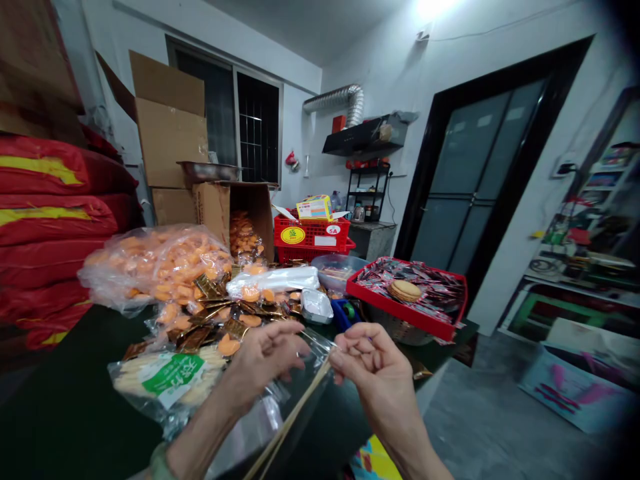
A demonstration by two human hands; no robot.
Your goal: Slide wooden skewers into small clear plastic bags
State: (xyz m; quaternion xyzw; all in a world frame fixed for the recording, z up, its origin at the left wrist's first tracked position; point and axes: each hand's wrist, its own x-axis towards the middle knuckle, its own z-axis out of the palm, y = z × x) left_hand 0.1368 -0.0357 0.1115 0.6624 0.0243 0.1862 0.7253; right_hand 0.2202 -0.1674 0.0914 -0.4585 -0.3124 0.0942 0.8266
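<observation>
My right hand (373, 360) pinches a clear plastic bag (317, 343) and the upper end of thin wooden sticks (295, 417) that slant down toward the lower edge. Just left of the bag is my left hand (270, 357), its fingers curled but apart, with nothing plainly held. Beneath my left forearm lie flat clear bags (253, 427). A green-labelled pack of pale sticks (170, 377) rests to the left. Behind my hands are brown-gold packets (203, 323), orange pieces in clear wrap (229, 345) and a foil tray (317, 306).
A red tray (407, 297) of dark packets bears round biscuits at the right. Behind are red crates (313, 235), an open carton (213, 210) and a large bag of orange pieces (160, 260). Red sacks (60, 220) stand stacked left.
</observation>
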